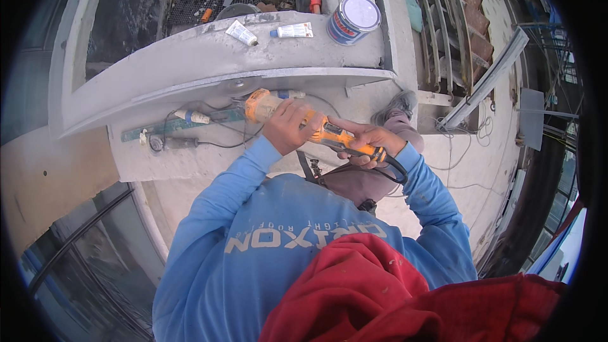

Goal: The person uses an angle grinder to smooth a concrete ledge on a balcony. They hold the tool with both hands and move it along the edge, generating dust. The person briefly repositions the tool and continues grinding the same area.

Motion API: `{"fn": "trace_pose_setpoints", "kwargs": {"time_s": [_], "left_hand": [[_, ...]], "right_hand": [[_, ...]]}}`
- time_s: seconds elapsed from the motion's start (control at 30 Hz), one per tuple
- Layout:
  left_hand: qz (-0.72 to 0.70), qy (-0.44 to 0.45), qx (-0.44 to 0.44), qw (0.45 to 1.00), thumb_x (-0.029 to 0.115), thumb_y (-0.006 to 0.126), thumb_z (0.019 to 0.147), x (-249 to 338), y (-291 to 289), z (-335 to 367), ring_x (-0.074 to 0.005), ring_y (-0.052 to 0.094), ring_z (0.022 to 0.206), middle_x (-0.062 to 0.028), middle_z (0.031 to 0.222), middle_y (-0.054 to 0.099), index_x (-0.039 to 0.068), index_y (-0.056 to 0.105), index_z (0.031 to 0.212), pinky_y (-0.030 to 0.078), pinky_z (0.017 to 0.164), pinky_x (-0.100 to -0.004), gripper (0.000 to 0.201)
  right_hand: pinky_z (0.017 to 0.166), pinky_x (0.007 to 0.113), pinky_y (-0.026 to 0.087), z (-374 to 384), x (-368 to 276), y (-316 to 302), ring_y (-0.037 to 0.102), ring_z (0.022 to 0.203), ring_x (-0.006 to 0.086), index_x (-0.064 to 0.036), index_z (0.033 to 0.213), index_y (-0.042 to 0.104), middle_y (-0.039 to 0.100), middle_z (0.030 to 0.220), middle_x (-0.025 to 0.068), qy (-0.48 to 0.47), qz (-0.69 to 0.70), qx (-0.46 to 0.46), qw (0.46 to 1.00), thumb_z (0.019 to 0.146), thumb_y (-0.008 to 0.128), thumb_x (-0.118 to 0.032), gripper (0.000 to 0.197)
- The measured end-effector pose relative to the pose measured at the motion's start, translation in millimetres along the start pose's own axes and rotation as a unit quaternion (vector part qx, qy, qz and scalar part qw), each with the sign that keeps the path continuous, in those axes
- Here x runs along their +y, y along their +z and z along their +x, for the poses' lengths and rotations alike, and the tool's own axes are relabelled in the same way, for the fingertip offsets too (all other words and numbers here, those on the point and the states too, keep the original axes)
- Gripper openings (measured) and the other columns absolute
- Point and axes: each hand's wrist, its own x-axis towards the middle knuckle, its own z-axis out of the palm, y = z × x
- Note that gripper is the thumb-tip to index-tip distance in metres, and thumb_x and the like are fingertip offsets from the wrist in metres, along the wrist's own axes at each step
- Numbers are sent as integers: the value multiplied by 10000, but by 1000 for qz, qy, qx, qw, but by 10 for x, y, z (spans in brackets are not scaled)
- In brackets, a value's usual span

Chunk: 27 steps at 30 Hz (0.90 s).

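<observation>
Dusty grey ledge (190, 69), outdoor rooftop

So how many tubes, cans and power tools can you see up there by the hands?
Tubes: 3, two on the ledge and one lower down
Cans: 1, the round tin
Power tools: 1, the orange grinder held by the left hand and right hand
Total: 5
</observation>
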Motion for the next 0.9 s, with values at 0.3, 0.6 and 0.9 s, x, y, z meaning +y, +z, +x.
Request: {"fn": "trace_pose_setpoints", "kwargs": {"time_s": [0.3, 0.6, 0.9], "left_hand": [[-13, -3, 7, 1000, 172, 730, 917, 425, 74, 221, -304, 735, 1035, -122, 1110, 693, 179, 664, 1291, 607, 953, -527, 380], [3, -3, -11, 1000, 169, 739, 903, 164, 94, 2, -313, 727, 1065, -111, 1142, 690, 186, 663, 1292, 598, 974, -524, 397], [18, -10, 1, 1000, 179, 756, 879, -24, 99, -57, -312, 724, 1018, -107, 1110, 689, 197, 652, 1301, 601, 963, -519, 435]], "right_hand": [[476, 274, 504, -544, 122, 214, 583, 605, 171, -272, 1780, 142, 610, 1150, 211, -12, -26, 73, 997, 955, 612, -37, 978], [509, 271, 514, -193, 26, 27, 592, 646, 166, -291, 1779, 145, 605, 1199, 208, 2, -6, 10, 1000, 1007, 586, -35, 926], [491, 238, 500, 16, -90, 73, 553, 625, 136, -272, 1780, 138, 586, 1166, 218, 7, -12, 33, 999, 972, 603, -20, 966]]}}
